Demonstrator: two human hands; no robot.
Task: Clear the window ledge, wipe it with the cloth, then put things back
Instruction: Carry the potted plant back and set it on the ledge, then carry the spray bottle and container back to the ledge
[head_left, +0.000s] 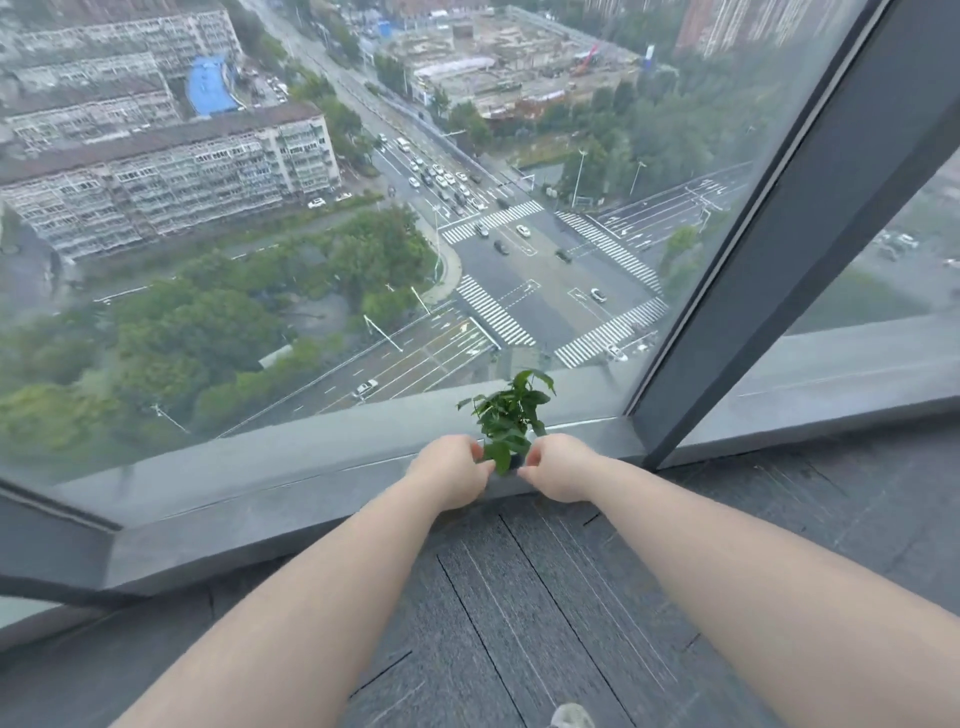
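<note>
Small leafy green potted plant (508, 415) stood on grey stone window ledge (311, 467); left hand (451, 470), right hand (557, 466) fingers clamped on pot. Stage unclear (no cloth visible); ledge otherwise bare.

Plant (508, 415) on ledge (291, 462), between both hands

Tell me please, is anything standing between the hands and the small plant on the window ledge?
Nothing visible does. The left hand and right hand already close on either side of the plant, whose pot they mostly hide. The ledge around it is bare.
</note>
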